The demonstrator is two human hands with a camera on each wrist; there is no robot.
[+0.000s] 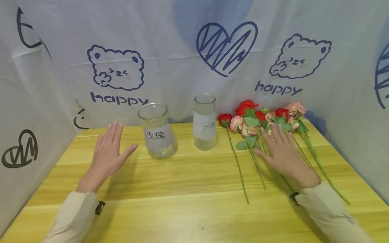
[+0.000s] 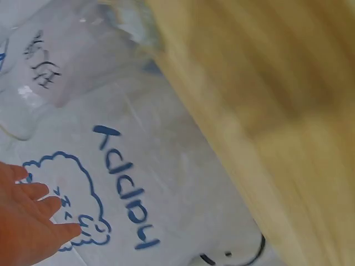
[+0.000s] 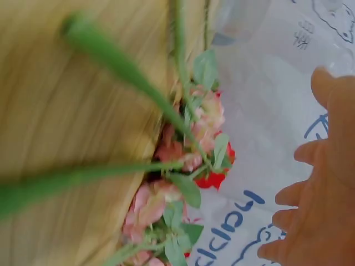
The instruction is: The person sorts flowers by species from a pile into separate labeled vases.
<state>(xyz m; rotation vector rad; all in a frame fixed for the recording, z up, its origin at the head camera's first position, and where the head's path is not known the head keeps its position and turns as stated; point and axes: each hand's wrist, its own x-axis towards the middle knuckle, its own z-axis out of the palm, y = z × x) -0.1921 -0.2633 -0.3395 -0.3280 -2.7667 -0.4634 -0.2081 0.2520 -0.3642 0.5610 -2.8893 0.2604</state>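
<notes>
My left hand (image 1: 108, 153) hovers over the left side of the table, fingers straight and thumb spread, holding nothing. Right of it stands a wide-necked glass vase (image 1: 165, 151) with a paper label. A straight glass vase (image 1: 205, 144), also labelled, stands further right. My right hand (image 1: 282, 157) is held with straight fingers above the stems of several flowers and grips none of them. Among these are a red rose (image 1: 225, 118) on a single long stem and pink flowers (image 1: 236, 123). In the right wrist view, green stems (image 3: 127, 72) pass close to the camera, apart from the hand (image 3: 316, 183).
The wooden table (image 1: 146, 212) reaches back to a pale cloth (image 1: 170, 60) printed with bears, hearts and lettering. The cloth also hangs along both sides. The flower heads lie near the back right edge, their stems pointing forward.
</notes>
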